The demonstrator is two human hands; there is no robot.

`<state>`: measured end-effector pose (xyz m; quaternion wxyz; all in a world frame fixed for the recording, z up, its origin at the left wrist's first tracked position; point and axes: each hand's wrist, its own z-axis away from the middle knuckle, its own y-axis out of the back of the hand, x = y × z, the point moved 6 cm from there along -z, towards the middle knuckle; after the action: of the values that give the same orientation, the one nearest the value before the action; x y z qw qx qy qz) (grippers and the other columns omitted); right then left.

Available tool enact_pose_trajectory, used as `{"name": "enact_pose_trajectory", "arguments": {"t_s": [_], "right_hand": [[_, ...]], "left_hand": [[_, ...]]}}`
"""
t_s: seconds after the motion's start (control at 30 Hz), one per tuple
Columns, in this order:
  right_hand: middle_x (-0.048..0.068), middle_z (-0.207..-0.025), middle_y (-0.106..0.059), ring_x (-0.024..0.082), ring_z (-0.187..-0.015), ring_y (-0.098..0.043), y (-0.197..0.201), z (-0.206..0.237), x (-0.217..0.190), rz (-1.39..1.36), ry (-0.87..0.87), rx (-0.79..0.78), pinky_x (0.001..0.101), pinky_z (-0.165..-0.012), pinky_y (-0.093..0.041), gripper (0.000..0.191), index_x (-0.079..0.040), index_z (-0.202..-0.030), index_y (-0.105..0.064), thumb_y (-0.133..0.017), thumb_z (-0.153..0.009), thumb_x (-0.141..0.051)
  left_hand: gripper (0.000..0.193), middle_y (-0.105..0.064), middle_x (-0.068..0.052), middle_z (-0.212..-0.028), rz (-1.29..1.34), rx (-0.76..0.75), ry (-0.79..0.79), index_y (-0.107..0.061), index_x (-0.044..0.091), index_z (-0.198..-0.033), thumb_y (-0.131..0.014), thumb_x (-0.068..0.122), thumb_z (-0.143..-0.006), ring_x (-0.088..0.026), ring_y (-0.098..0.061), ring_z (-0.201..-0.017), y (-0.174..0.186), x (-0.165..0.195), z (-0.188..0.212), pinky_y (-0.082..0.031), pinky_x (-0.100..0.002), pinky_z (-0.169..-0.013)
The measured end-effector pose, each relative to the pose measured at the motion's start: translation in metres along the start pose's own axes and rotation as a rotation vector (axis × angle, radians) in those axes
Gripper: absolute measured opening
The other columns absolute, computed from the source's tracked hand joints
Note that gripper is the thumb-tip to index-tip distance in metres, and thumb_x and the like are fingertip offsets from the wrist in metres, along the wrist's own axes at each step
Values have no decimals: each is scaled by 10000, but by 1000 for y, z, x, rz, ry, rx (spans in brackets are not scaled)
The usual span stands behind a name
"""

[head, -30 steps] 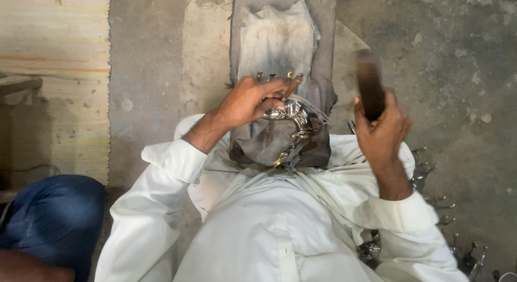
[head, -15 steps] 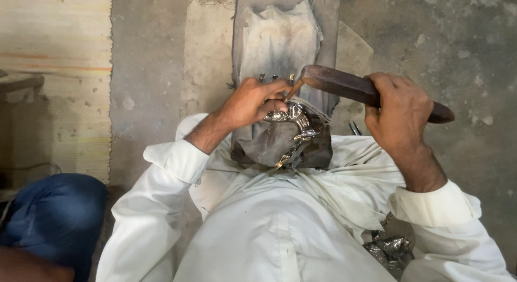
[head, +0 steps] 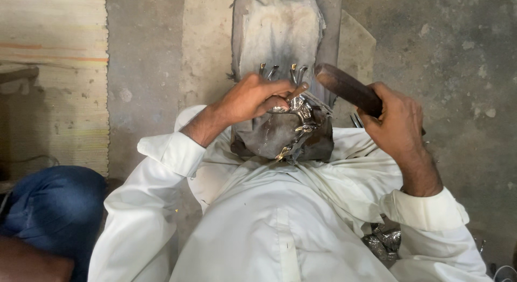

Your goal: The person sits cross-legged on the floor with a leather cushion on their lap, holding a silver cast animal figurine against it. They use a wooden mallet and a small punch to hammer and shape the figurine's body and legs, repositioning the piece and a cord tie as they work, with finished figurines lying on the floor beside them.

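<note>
1. Your left hand (head: 250, 99) pressed down on a cluster of shiny, curved silver metal pieces (head: 293, 123), fingers curled over the top and pinching them flat against the dark, worn block (head: 269, 139) in front of your lap.
2. That cluster sat on the near end of the block, just beyond your white tunic (head: 280, 217), with four small upright metal prongs (head: 283, 72) standing just past your fingertips.
3. The metal pieces looked stiff, thin and polished, so I judge them light but slippery and sharp-edged; the safest hold was from above, on the broad curved part, with fingertips kept away from the spot facing the tool.
4. Your right hand (head: 396, 120) was wrapped tight around the handle of a dark brown wooden mallet-like tool (head: 347, 88), fingers closed fully around it.
5. The tool's rounded end pointed toward the cluster, near it but apart from it, tilted down to the left.
6. Your right wrist was bent and the forearm came up from the lower right; your left forearm reached in from the lower left, elbow out.
7. The tool looked solid and fairly heavy for its length, so a grip well back on the handle suited it.
8. More silvery metal parts (head: 382, 241) lay on the concrete floor (head: 458, 72) by your right elbow.
</note>
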<state>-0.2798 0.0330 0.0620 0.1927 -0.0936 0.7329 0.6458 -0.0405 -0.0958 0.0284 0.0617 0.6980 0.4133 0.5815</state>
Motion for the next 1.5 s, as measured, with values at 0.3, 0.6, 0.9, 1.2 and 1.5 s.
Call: {"name": "enact_pose_trajectory", "arguments": {"t_s": [0.3,0.6,0.9,1.2,1.5], "right_hand": [[156,-1017,-654,378,-921,-658,14,13,-12,0,121,366,463,-789,-487,325,-32,-1157,-649,-771,-857,-3],[148,-1046,-684,368,-992,-648,16,7,-14,66,225,300,441,-870,-497,313,-44,-1142,-678,-701,-845,53],[151,-1090,-700,375,-1021,-661,27,6,-22,52,217,238,454,-907,-510,351,-47,-1164,-686,-727,-822,17],[158,-992,-653,382,-906,-635,26,5,-15,-22,160,286,456,-784,-487,276,-26,-1112,-652,-732,-851,13],[138,-957,-656,346,-875,-639,29,10,-16,140,178,278,448,-788,-479,271,-36,-1089,-682,-745,-830,17]], "left_hand": [[411,-789,-98,-997,-21,-31,96,-641,89,-1303,-757,33,-913,-212,-769,-794,-3,-8,4,-543,-369,-550],[291,-782,-93,-933,-21,15,63,-646,97,-1217,-732,69,-941,-261,-771,-773,-3,-6,5,-550,-384,-626],[364,-783,-88,-916,28,-15,89,-649,91,-1231,-717,14,-882,-241,-794,-775,-4,-6,2,-527,-364,-532],[320,-748,-130,-888,-40,36,-19,-658,84,-1208,-799,89,-921,-325,-700,-706,-2,2,2,-525,-403,-604],[239,-742,-132,-840,-26,-9,48,-638,55,-1129,-767,92,-931,-313,-723,-706,-1,2,1,-521,-412,-596]]}}
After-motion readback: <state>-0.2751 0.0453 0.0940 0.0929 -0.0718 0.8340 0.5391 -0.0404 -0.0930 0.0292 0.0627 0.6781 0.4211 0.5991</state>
